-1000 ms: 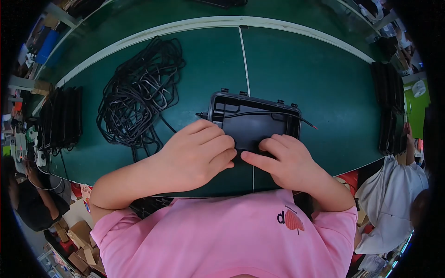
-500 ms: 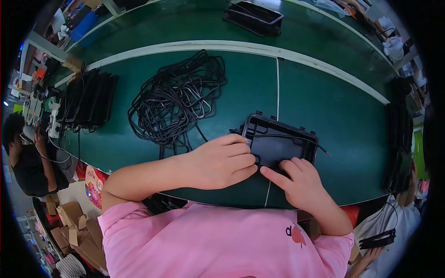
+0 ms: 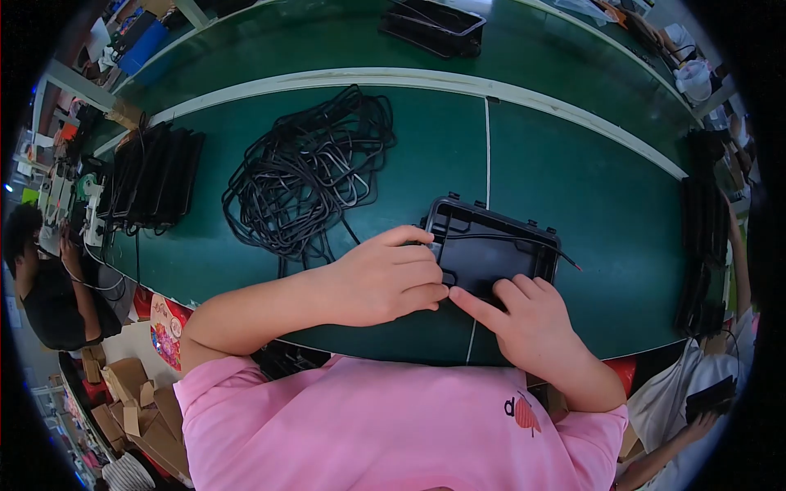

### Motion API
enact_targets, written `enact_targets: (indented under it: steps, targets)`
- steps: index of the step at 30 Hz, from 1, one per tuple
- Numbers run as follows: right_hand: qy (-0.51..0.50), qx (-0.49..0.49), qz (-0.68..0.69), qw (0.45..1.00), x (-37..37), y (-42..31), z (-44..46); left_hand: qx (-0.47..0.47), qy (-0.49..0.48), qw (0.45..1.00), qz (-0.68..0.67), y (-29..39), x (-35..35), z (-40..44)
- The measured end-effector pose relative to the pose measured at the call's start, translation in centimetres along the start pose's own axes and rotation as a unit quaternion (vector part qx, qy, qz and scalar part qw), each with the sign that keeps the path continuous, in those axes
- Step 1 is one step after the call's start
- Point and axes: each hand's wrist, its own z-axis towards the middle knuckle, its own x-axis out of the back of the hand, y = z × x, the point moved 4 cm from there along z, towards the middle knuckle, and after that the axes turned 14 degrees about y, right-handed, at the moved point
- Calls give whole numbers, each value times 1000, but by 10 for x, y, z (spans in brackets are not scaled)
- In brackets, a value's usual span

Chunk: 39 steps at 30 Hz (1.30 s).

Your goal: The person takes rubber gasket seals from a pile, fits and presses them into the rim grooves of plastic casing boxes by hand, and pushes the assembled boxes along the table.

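Note:
A shallow black plastic case (image 3: pixel 491 260) lies open side up on the green table, with a thin black cable (image 3: pixel 524 239) running across its inside and out past the right wall. My left hand (image 3: pixel 385 277) is at the case's left wall, fingers curled and pressed together; what they pinch is hidden. My right hand (image 3: pixel 532 317) grips the near wall, its curled fingers reaching into the case. One finger of it stretches left and touches the left hand's fingertips at the near left corner.
A tangled heap of black cable (image 3: pixel 311 176) lies left of the case. Black cases stand in a row (image 3: pixel 155 176) at the far left, more (image 3: pixel 702 245) at the right edge. Another case (image 3: pixel 432 29) sits on the back shelf. Other people work at both sides.
My left hand has shifted slightly up and left along the case's left wall. The right finger has followed a little. At the right, a co-worker's hand has moved a black part rightward.

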Motion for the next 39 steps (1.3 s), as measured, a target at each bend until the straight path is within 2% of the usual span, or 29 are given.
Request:
enact_targets:
  steps: [7, 10, 12, 15, 22, 24, 27, 30, 34, 38, 39]
  targets:
    - [5, 10, -12, 1000, -6, 4, -4, -12, -13, 1000, 21, 1, 6, 3]
    - [39, 25, 28, 999, -11, 14, -11, -2, 22, 999, 31, -3, 4, 1]
    - [120, 38, 42, 991, -9, 15, -16, -33, 32, 999, 25, -6, 5, -5]
    - [131, 36, 45, 990, -11, 13, -17, -82, 34, 996, 20, -6, 3, -6]
    - [151, 56, 40, 986, -13, 19, -22, -90, 58, 993, 45, -6, 4, -12]
    - [220, 73, 66, 971, -10, 20, -27, -116, 52, 989, 69, -6, 9, -15]
    - [253, 71, 76, 962, -17, 20, -32, -128, 86, 984, 85, -7, 6, -21]
    - [216, 57, 67, 972, -14, 19, -35, -137, 96, 980, 103, -6, 6, -22]
    - [237, 40, -4, 971, -13, 14, -43, -144, 107, 978, 108, -4, 6, -22]
    - [170, 5, 9, 985, -11, 16, -52, -142, 74, 980, 115, -2, 10, -18]
    - [140, -21, 72, 987, -4, 17, -50, -102, 51, 989, 93, 0, 11, -17]
